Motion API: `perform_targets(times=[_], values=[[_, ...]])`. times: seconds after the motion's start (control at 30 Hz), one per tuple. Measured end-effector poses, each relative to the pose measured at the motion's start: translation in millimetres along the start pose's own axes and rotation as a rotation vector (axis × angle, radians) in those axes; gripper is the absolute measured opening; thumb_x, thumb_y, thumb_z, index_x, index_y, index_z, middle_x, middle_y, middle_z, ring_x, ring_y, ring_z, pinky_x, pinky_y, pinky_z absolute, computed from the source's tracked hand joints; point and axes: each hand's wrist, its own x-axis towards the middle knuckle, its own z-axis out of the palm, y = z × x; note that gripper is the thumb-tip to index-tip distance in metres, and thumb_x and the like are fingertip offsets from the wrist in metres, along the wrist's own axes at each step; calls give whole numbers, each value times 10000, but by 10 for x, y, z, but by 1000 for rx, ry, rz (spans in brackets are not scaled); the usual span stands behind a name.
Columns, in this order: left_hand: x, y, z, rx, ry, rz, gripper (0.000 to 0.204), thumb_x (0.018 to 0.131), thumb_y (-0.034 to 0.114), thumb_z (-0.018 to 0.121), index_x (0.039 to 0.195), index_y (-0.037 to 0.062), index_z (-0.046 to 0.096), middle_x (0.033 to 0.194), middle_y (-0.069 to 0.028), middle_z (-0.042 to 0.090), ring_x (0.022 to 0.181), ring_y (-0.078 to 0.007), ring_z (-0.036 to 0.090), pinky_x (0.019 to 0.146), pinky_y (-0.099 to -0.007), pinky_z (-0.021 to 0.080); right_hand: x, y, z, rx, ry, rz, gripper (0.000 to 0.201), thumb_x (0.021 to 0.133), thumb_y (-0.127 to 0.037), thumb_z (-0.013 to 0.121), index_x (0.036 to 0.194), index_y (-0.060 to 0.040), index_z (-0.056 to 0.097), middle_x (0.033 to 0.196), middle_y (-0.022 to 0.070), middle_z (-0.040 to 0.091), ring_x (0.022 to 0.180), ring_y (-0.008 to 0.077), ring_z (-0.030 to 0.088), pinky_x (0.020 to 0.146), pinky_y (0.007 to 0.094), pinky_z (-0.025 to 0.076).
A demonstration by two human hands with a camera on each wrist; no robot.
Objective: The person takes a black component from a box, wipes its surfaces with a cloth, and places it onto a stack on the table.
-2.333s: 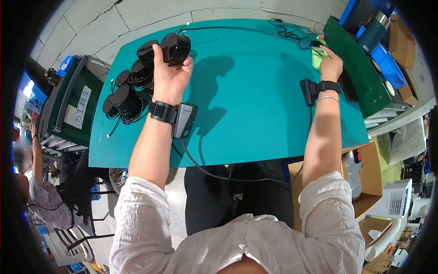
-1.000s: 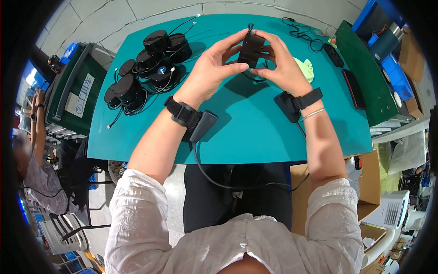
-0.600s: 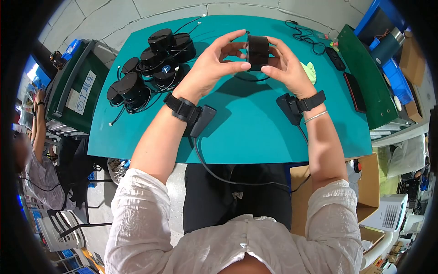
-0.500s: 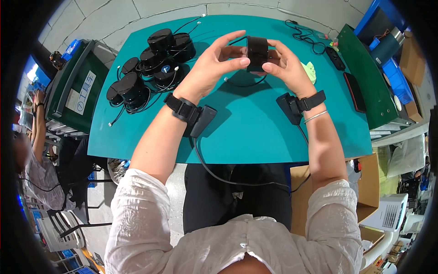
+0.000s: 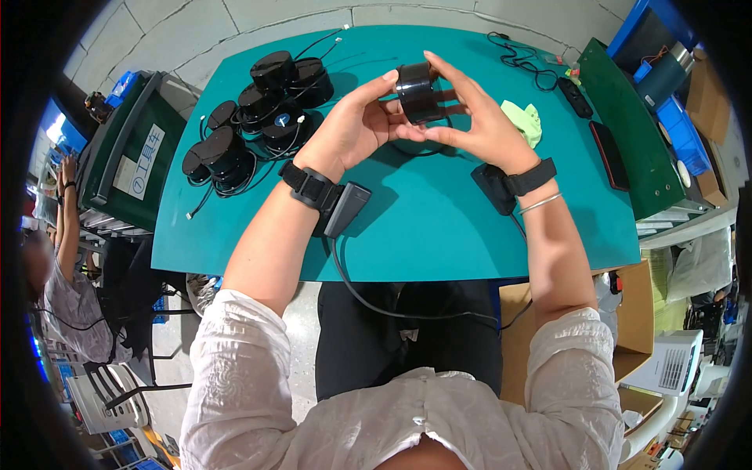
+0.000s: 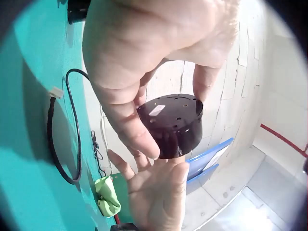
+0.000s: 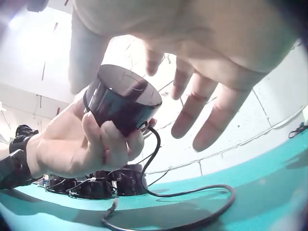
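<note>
Above the middle of the table, my left hand [image 5: 345, 125] grips a glossy black cylindrical device [image 5: 417, 92] between thumb and fingers. In the left wrist view the device [image 6: 175, 134] shows a flat base with small holes and a pale label. A black cable [image 7: 158, 144] runs from its side down to the table and ends in a white connector [image 6: 57, 92]. My right hand [image 5: 489, 129] is close on the right side of the device, its fingers spread and extended. In the right wrist view its fingers stand apart from the shiny wall.
Several similar black devices [image 5: 227, 160] with coiled cables sit together on the left of the green table [image 5: 423, 235]. At right lie a light green cloth [image 5: 523, 123], a power strip [image 5: 576, 97], a dark red-edged phone-like slab [image 5: 609, 155] and a black cable [image 5: 517, 59].
My left hand has carried the device from the left group to the middle, where it was turned. My right hand has left the green cloth, handled the device, and let go of it.
</note>
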Motion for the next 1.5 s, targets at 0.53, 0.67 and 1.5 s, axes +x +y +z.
perform_targets(times=[0.53,0.67,1.5], values=[[2,-27,41,774,-11,513,603,873,199,684,1410,104,426,1314,-97,503,1175,-230,524,904,-355,503,2,33,-3,191,196,379,640,768,-323,807,1245,12,544,897,101,673,732,125,634,629,255,508],[-39,-4,77,670,-87,374,712,795,116,746,1423,119,409,1365,-109,462,1205,-248,506,977,-368,469,-4,-21,15,176,159,446,587,821,-400,738,1214,3,572,860,78,659,681,114,614,605,248,491],[68,-41,-122,-115,-216,-178,692,972,557,367,1267,-57,495,1045,-285,631,948,-397,657,851,-443,556,-33,131,17,217,42,201,680,866,-322,706,1415,-48,412,1143,128,598,1068,211,583,947,340,451]])
